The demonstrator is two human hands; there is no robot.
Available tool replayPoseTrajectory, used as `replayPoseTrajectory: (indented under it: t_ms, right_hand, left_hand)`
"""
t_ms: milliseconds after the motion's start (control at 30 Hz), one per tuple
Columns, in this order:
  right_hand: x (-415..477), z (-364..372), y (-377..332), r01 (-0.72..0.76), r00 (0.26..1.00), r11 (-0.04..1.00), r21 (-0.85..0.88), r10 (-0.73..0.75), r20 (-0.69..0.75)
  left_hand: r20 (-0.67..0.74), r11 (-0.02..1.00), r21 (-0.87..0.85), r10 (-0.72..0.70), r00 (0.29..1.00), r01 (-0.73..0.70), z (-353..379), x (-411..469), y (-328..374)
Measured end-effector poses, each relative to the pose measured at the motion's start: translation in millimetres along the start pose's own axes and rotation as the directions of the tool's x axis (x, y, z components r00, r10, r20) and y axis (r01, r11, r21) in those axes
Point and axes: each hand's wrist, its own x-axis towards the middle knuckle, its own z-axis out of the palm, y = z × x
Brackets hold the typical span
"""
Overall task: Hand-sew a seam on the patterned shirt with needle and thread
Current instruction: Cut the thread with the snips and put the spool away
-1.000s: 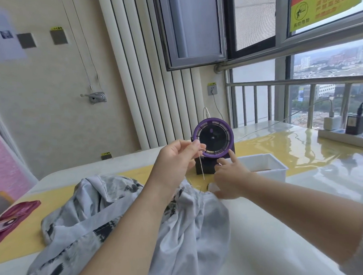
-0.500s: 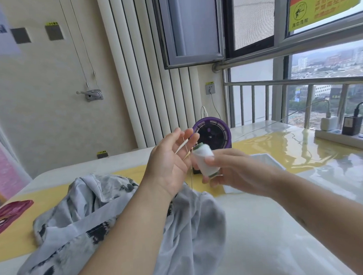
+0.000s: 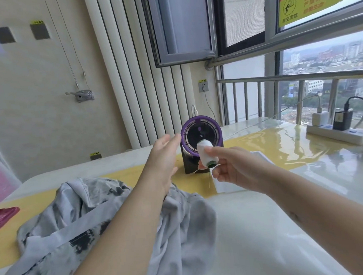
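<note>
Holding a spool of white thread raised at the centre of the frame, the right grip is curled round it with thumb and fingers, the green end tilted downward, presumably so that a length can be drawn off. A fine strand is seen hanging below the spool. The left grip is held just left of the spool, fingers straight and parted, with nothing in it, and is judged to be placed to catch the loose strand. No needle can be made out. The patterned shirt is heaped on the counter at the lower left of the frame, under the left forearm, kept within reach for sewing; no seam is yet being worked. A purple-ringed fan is stood behind the spool, and a power strip is laid at the right edge of the frame.
</note>
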Motion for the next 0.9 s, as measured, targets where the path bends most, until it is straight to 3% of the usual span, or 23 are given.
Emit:
replayPoseTrajectory:
  t_ms: [67, 133, 267, 400, 467, 567, 667, 900]
  right_hand:
    - [5, -1, 4, 0.014, 0.998, 0.998, -0.061, -0.018, -0.067]
    - [7, -1, 8, 0.046, 0.992, 0.981, -0.187, -0.067, -0.109]
    - [8, 2, 12, 0.099, 0.978, 0.86, -0.5, -0.177, -0.112]
    - [10, -2, 14, 0.143, 0.981, 0.807, -0.573, -0.192, -0.025]
    - [13, -7, 13, 0.157, 0.986, 0.875, -0.458, -0.167, 0.021]
    - [21, -18, 13, 0.175, 0.971, 0.965, -0.193, -0.201, -0.126]
    - [28, -20, 21, 0.231, 0.932, 0.953, -0.199, -0.275, -0.237]
    - [28, -12, 34, 0.373, 0.891, 0.924, 0.085, -0.33, -0.312]
  left_hand:
    - [-0.015, 0.943, 0.292, 0.173, 0.985, -0.161, 3, -3, -8]
    - [0.072, 0.904, 0.369, 0.204, 0.976, -0.216, 8, -8, -12]
    - [0.156, 0.928, 0.321, 0.147, 0.977, -0.191, 14, -6, -23]
    - [0.121, 0.974, 0.179, 0.12, 0.985, -0.141, 10, 0, -36]
    - [0.101, 0.992, 0.07, 0.096, 0.99, -0.103, 8, 3, -46]
    - [0.112, 0.998, -0.023, 0.067, 0.991, -0.065, 5, 6, -61]
    - [0.164, 0.997, -0.004, 0.078, 0.983, -0.078, 4, 6, -73]
    - [0.182, 0.993, 0.01, 0.11, 0.977, -0.114, 4, 9, -86]
